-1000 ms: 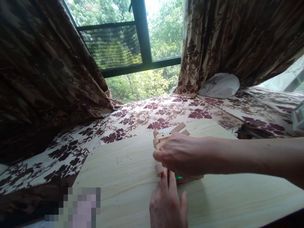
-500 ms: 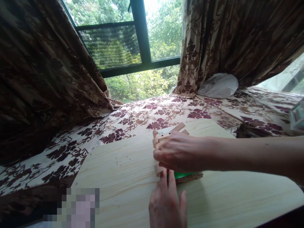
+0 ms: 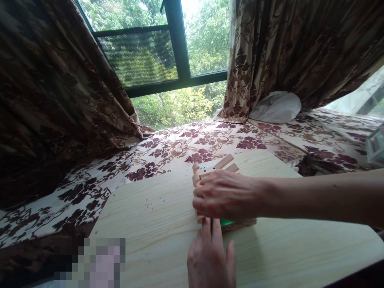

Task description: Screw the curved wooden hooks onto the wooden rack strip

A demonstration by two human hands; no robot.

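Observation:
On the table lies a light wooden frame-like piece [image 3: 207,171] with rounded ends along its left side and small dark holes. Two pale wooden sticks [image 3: 225,161] angle out from its far side. Beneath my right hand a bright green surface [image 3: 227,222] shows in part, with a brown, rough edge [image 3: 240,226] on its near side. My right hand [image 3: 225,194] is closed over the middle of these parts; whatever its fingers grip is hidden. My left hand [image 3: 211,254] has its fingers stretched forward, the tips touching the near left end of the piece.
The pale wood-grain table [image 3: 156,232] has small dark specks [image 3: 150,202] on its left part. Behind it spreads a flower-patterned cloth [image 3: 180,146] with a white plastic bag [image 3: 276,107]. A clear box [image 3: 375,146] stands at the right edge. Curtains [image 3: 45,80] flank the window.
My right hand has shifted slightly toward me, covering more of the near rounded end and the green surface. My left hand has stayed almost in place.

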